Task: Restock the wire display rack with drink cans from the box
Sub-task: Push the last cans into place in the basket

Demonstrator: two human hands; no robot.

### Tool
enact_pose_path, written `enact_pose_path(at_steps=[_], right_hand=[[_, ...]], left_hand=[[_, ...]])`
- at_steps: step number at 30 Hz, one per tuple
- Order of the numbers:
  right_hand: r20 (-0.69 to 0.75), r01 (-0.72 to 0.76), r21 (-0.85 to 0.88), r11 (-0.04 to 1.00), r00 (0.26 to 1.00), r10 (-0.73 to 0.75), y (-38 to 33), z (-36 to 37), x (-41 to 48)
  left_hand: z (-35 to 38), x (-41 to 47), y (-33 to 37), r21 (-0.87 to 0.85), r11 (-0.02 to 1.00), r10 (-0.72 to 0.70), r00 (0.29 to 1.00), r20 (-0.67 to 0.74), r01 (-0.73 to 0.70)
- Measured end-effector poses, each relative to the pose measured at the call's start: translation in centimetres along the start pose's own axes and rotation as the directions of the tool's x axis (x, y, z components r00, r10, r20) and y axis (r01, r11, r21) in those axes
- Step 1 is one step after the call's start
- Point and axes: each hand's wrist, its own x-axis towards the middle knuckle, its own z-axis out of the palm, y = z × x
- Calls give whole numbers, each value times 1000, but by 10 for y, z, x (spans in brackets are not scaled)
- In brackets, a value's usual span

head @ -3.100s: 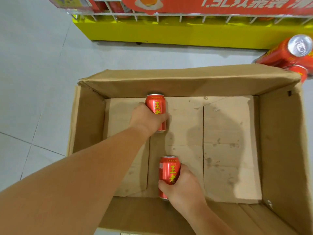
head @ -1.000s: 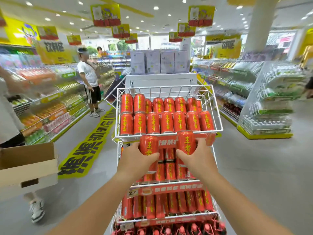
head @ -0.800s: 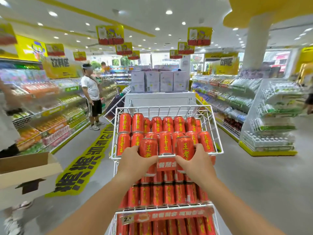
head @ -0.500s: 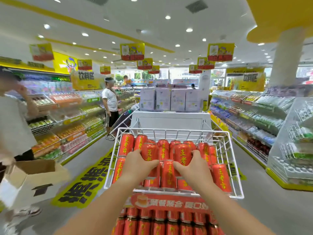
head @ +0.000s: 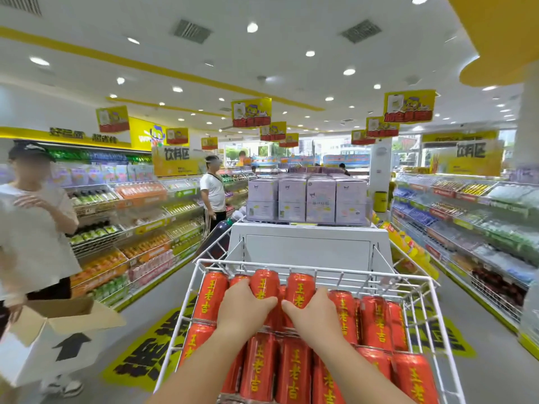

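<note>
1. Down at the bottom edge, two bare forearms [head: 204,365] come in from below; the elbows and the rest of the person are cut off.
2. The left hand [head: 245,309] is wrapped round a red can [head: 264,282], and the right hand [head: 316,314] is wrapped round a second can [head: 299,288] just beside it. Both cans stand upright, with the thumbs nearly meeting between them.
3. Those two cans sit at the back row of the wire rack [head: 420,290], in its top basket. The hands cover their lower halves, so whether they rest on anything can't be told.
4. Packed cans [head: 291,371] fill the basket around them. The nearest row is chopped off by the frame, and any lower tiers are out of sight.
5. Off left there's an open cardboard box [head: 58,330] with a black arrow, beside a blurry person [head: 32,228]. Can't tell who's holding it.
6. Behind the rack is a white plinth [head: 306,243] stacked with purple cartons [head: 306,199], print too small to read.
7. Farther back, another person [head: 213,193] in a white tee stands by the left shelves [head: 131,228], which are smeared with blur.
</note>
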Motion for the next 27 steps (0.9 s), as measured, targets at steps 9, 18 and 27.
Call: enact_pose_path(at_steps=[9,18,27], right_hand=[[29,4,-63,998,1000,-2,7,14,10],[96,30,-97,995,995,-20,22,12,8],[80,53,-107,993,996,-44,24,9,3]], left_hand=[[16,3,-3,139,990,8,1000,0,-8],[42,4,-11,362,924,102,992,71,-121],[43,-6,-18,521,836,155,985,74,-171]])
